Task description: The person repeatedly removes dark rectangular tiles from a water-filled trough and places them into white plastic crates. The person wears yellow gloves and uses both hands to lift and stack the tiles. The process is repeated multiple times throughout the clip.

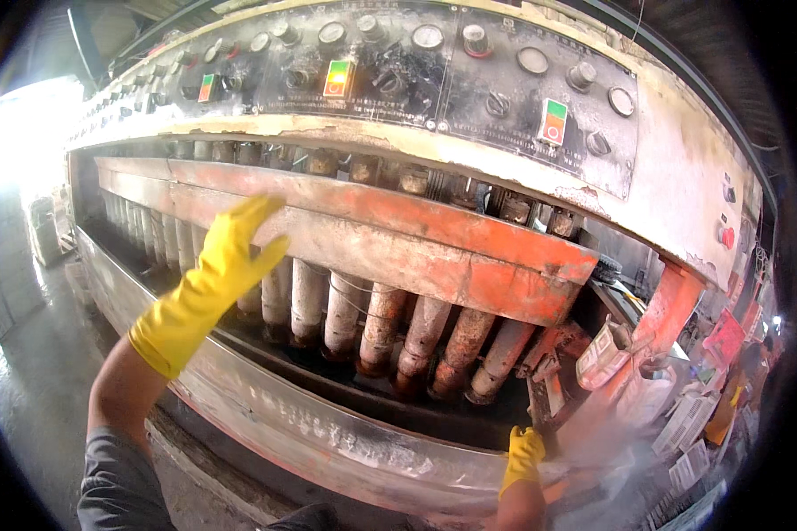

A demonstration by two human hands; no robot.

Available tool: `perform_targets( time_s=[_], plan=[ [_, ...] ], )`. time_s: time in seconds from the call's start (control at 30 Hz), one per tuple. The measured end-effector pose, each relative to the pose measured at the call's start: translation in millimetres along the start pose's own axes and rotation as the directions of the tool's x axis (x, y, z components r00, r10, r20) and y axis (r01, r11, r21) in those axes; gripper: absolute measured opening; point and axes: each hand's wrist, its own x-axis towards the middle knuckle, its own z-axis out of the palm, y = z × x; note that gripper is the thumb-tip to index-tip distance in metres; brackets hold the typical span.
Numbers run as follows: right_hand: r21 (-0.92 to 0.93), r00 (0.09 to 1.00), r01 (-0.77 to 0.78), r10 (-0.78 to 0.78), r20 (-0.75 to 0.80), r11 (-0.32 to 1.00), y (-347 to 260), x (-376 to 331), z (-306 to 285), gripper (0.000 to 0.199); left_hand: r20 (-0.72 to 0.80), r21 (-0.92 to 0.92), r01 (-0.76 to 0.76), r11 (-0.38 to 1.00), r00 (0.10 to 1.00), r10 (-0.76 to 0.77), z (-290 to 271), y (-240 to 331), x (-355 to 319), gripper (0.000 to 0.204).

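Observation:
My left hand (236, 243), in a long yellow rubber glove, is raised in front of the worn orange and grey beam (390, 230) of a large machine. Its fingers are stretched out with the thumb apart, and nothing is in it; whether it touches the beam, I cannot tell. Low on the right, my right hand (524, 450), gloved in the same yellow, is closed at the rim of the metal trough (363, 438). What its fingers hold, if anything, is hidden. Whitish mist or spray hangs just to the right of that hand.
Several vertical cylinders (381, 327) stand in a row beneath the beam. Above runs a control panel (496, 75) with gauges, knobs and lit switches. An orange post (669, 310) and stacked packages (686, 420) stand on the right. Wet-looking floor (18, 380) lies to the left.

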Motion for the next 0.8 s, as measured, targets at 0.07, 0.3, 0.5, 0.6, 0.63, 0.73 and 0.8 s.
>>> perform_targets(
  time_s=[0.07,0.3,0.5,0.6,0.63,0.73,0.8],
  plan=[
    [0.044,0.996,0.036,-0.032,-0.078,0.998,-6.4,-4.3,7.7,0.042,-0.076,0.004,-0.159,0.987,0.984,0.159,-23.5,10.7,50.8,0.06],
    [0.071,1.0,-0.02,0.021,-0.003,0.997,-8.6,-1.9,-3.7,0.04,-0.116,0.106,-0.292,0.951,0.946,0.303,-10.2,35.4,143.7,0.07],
    [0.069,0.999,0.012,-0.01,-0.031,0.998,-12.0,-7.6,-4.5,0.04,-0.091,0.245,-0.235,0.94,0.96,0.264,16.2,34.5,134.9,0.07],
    [0.062,0.996,0.042,-0.037,-0.081,0.997,-2.5,-5.4,7.1,0.041,-0.022,0.154,-0.174,0.973,0.984,0.179,4.0,32.2,144.9,0.06],
    [0.057,0.997,0.032,-0.028,-0.068,0.998,0.4,-4.0,8.4,0.042,-0.036,0.148,-0.189,0.971,0.98,0.197,0.4,31.7,150.8,0.057],
    [0.056,1.0,0.0,0.001,-0.029,0.998,6.3,-2.7,9.3,0.045,-0.153,0.21,-0.289,0.934,0.934,0.324,-11.3,40.9,173.9,0.041],
    [0.041,0.994,-0.033,0.028,0.104,0.999,-1.3,-1.9,-8.7,0.048,-0.073,0.328,-0.227,0.917,0.962,0.264,-10.9,52.6,190.1,0.038]
  ],
)
